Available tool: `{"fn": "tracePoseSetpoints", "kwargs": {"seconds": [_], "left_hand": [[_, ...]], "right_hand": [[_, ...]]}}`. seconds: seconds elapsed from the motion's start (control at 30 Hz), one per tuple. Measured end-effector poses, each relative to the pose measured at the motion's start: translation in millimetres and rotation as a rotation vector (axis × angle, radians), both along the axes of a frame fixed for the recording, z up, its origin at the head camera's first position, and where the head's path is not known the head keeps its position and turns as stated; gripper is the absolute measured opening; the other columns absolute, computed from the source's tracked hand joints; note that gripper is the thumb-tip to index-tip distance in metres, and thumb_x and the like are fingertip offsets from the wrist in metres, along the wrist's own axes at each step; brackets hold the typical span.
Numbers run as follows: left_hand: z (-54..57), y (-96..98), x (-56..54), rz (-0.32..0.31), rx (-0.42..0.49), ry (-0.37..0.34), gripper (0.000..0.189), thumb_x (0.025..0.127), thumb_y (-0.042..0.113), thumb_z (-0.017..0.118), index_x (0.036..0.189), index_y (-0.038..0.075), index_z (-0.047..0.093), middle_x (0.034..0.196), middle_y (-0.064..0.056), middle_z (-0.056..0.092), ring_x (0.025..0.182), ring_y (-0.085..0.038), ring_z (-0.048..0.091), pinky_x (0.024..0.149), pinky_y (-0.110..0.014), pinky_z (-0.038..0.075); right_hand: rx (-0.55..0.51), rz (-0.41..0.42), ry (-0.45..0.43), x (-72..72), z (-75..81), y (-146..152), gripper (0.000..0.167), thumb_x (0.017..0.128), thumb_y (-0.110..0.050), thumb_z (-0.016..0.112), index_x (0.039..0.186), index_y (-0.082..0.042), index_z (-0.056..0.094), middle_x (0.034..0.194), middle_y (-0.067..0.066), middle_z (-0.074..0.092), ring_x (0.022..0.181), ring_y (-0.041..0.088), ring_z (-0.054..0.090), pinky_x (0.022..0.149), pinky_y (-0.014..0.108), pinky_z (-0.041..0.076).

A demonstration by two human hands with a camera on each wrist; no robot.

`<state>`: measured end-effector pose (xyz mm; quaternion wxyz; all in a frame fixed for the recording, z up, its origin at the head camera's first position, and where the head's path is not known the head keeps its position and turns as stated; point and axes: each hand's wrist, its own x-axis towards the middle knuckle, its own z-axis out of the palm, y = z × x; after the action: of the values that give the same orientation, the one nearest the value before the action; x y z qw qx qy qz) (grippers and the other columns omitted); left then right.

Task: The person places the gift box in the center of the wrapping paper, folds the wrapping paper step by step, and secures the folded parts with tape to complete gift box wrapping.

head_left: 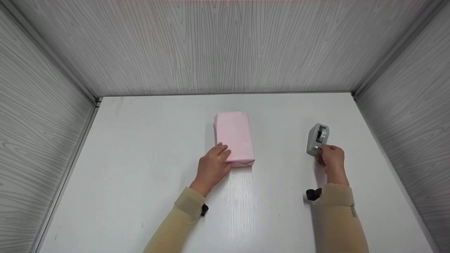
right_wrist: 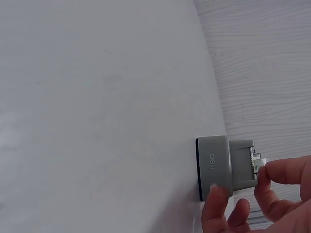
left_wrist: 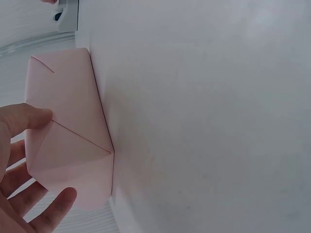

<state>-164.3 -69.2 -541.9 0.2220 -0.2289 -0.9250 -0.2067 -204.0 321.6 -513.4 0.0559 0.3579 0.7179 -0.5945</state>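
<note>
A pink paper-wrapped box (head_left: 233,133) lies flat on the white table, its folded end flap facing me. My left hand (head_left: 212,167) holds its near left corner, with fingers on the top and the thumb low at the end. In the left wrist view the creased folds of the wrapping (left_wrist: 73,150) show between thumb and fingers. To the right stands a grey tape dispenser (head_left: 311,143). My right hand (head_left: 333,161) is at its near end, where thumb and forefinger pinch the tape end (right_wrist: 259,166) by the toothed cutter; other fingertips are beside the dispenser's front.
The white table (head_left: 140,158) is enclosed by grey wood-grain panels at the back (head_left: 225,45), left and right. A small black device (head_left: 313,194) sits at my right wrist, and another (head_left: 204,210) at the left one.
</note>
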Motion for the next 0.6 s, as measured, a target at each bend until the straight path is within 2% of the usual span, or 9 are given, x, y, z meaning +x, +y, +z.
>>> {"fn": "tracePoseSetpoints", "kwargs": {"seconds": [0.1,0.2,0.37,0.6], "left_hand": [[-0.2,0.0,0.4,0.005,-0.007,-0.009,0.036,0.077,0.019,0.083,0.109,0.006,0.073,0.119,-0.009,0.066,0.118,-0.027,0.060,0.092,-0.035,0.051],[0.0,0.1,0.7,0.006,-0.009,-0.010,0.036,0.077,0.019,0.082,0.109,0.006,0.073,0.119,-0.009,0.066,0.118,-0.027,0.060,0.091,-0.034,0.051],[-0.4,0.5,0.0,0.014,-0.011,-0.001,0.035,0.078,0.022,0.082,0.108,0.006,0.073,0.118,-0.009,0.066,0.118,-0.027,0.060,0.091,-0.035,0.052],[0.8,0.5,1.1,0.021,-0.014,-0.022,0.035,0.079,0.022,0.082,0.109,0.006,0.073,0.119,-0.009,0.066,0.119,-0.028,0.059,0.091,-0.036,0.052]], "right_hand": [[-0.088,-0.046,0.007,1.0,0.5,-0.9,0.052,0.102,-0.023,0.044,0.147,0.001,0.035,0.118,0.014,0.052,0.079,0.015,0.061,0.075,0.028,0.055],[-0.143,-0.085,0.010,2.2,1.1,-1.3,0.051,0.102,-0.022,0.045,0.146,0.001,0.036,0.116,0.015,0.053,0.079,0.016,0.063,0.078,0.031,0.056],[-0.181,-0.121,0.011,6.0,0.2,-2.0,0.051,0.100,-0.020,0.046,0.145,0.001,0.035,0.120,0.015,0.052,0.091,0.018,0.063,0.086,0.031,0.053],[-0.168,-0.106,0.050,14.2,-3.1,-5.0,0.057,0.099,-0.018,0.048,0.148,0.005,0.031,0.135,0.022,0.048,0.112,0.023,0.060,0.096,0.031,0.048]]}}
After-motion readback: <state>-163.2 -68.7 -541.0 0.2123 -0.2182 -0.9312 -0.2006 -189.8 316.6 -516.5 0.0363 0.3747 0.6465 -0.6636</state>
